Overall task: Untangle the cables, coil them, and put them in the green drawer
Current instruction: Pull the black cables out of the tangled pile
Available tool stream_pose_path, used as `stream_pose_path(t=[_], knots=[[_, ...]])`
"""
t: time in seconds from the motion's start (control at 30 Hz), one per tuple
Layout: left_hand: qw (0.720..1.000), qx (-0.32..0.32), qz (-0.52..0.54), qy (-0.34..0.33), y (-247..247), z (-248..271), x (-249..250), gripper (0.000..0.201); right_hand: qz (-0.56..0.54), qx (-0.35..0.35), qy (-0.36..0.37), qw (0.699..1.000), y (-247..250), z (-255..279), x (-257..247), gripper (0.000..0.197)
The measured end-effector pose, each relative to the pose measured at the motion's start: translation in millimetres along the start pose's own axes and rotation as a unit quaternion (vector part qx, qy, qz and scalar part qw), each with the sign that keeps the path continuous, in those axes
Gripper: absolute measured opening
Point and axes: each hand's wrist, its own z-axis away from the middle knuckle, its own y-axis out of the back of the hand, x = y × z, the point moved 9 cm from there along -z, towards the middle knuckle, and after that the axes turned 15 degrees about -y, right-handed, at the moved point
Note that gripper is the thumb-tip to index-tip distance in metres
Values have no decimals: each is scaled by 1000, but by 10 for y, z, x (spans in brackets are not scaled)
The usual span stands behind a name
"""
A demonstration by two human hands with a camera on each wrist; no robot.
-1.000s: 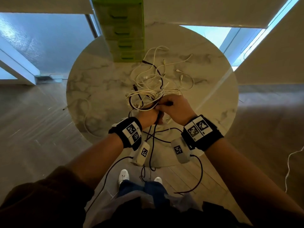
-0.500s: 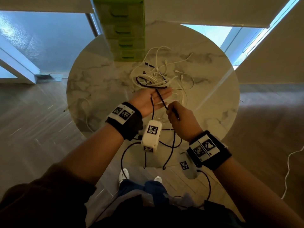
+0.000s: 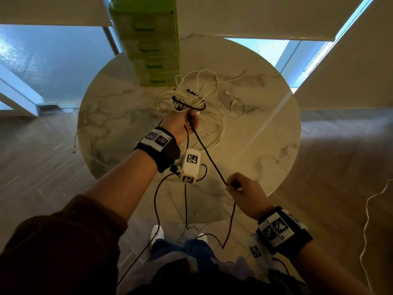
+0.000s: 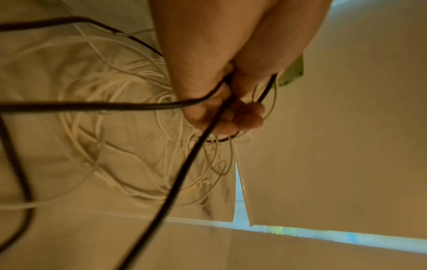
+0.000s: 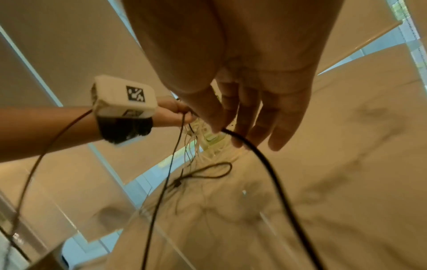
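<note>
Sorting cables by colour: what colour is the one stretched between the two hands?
Black cable, running taut from the left hand to the right hand; clearest in the head view.

Left hand (image 3: 180,124) reaches forward, fingers (image 4: 245,117) curled (a fist), while the right hand (image 3: 246,193) pinches nearer the body.

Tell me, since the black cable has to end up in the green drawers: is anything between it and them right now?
Yes. The black cable, stretched between the left hand and right hand, still loops through the white cable tangle, which lies on the table in front of the green drawer unit. Its drawers look closed.
</note>
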Motion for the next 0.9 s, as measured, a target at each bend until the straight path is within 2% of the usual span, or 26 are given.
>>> stream_pose_path(t=[0.03,0.07,0.1,0.17,0.27,0.33,0.43,0.57,0.67,0.77,0.9], knots=[[1000,-1,-27,-15,20,9,-45,32,-20,30,12,999,79,-58,-97,6],[998,-8,-56,-26,33,26,-97,33,-39,54,23,998,153,-119,-226,14],[996,-16,-81,-33,39,52,-151,33,-50,58,27,997,185,-202,-360,24],[994,-33,-97,-38,9,118,-250,36,-27,23,7,999,132,-390,-609,37],[996,-59,-63,-35,-66,162,-317,39,-2,-33,14,999,-70,-508,-882,24],[996,-72,-47,-25,-73,153,-296,30,-10,-8,40,999,-75,-480,-924,21],[995,-90,-31,20,-68,108,-318,26,-17,39,46,998,7,-327,-746,23],[996,-77,7,50,-173,51,-376,26,-63,36,47,996,24,-83,-473,20],[998,-50,21,40,-217,-26,-308,26,-86,24,36,995,29,95,-310,19],[997,-3,76,14,-134,-165,-100,42,-68,-1,22,997,-48,343,-62,20],[1000,-4,4,-12,-54,-180,-74,34,-18,-33,-39,999,-91,336,254,20]])
